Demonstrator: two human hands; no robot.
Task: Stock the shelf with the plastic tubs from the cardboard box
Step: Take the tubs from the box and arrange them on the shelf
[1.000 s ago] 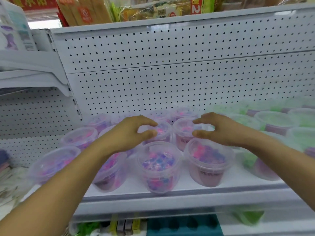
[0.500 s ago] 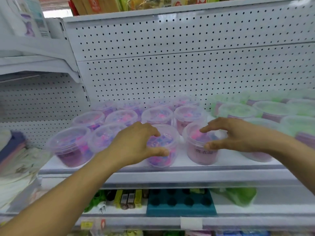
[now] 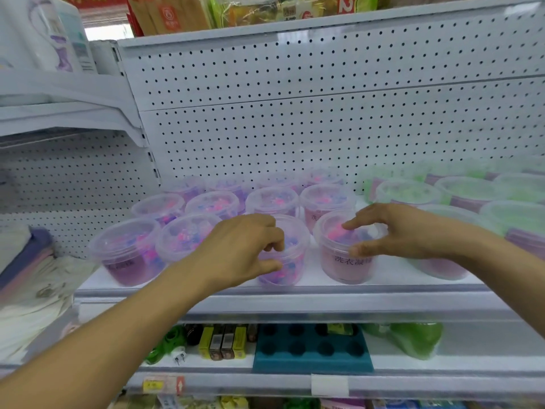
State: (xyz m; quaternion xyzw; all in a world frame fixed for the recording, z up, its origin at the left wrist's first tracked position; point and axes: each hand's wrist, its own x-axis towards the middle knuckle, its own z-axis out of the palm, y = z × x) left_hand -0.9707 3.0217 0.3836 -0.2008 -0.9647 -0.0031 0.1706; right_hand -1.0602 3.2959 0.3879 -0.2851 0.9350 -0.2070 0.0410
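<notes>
Two front-row tubs stood upright at the shelf [image 3: 280,293] edge, one under each hand. The left hand [image 3: 244,252] curled loosely round the near side of the left tub [image 3: 287,261], fingers half closed, apparently touching its wall. The right hand [image 3: 395,231] spread open over the right tub [image 3: 346,258], fingertips on its lid. Both tubs were clear, smooth, round plastic, filled with pink and purple beads.

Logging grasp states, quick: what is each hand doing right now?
Left hand: fingers curled around a front-row purple tub, gripping it.
Right hand: open, fingers spread over the neighbouring purple tub; contact cannot be told.
</notes>
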